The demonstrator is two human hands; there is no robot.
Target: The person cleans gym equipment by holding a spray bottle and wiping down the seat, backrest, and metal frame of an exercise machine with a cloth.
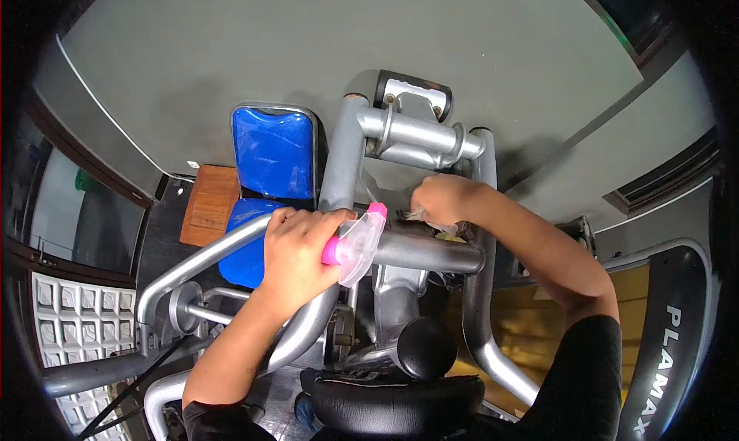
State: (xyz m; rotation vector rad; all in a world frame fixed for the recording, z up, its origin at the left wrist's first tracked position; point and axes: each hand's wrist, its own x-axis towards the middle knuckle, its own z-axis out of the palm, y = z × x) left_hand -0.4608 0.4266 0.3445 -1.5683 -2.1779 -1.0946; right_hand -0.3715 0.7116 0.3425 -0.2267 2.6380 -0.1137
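My left hand [299, 252] is wrapped round a spray bottle [360, 247] with a clear head and pink parts; most of its body is hidden behind my hand. The bottle is in front of the silver upright tube of an exercise machine [342, 156]. My right hand [440, 199] is closed on a crumpled, light-coloured cloth [449, 228], of which only small parts show. It is just above the machine's horizontal grey tube [431, 254]. Whether the cloth touches the metal, I cannot tell.
A blue chair [273, 152] stands behind the machine on the left, beside a brown wooden box [209, 206]. A black padded seat [392, 404] is close below me. On the right is a black panel lettered PLAMAX [660, 364]. The grey wall [385, 25] rises behind.
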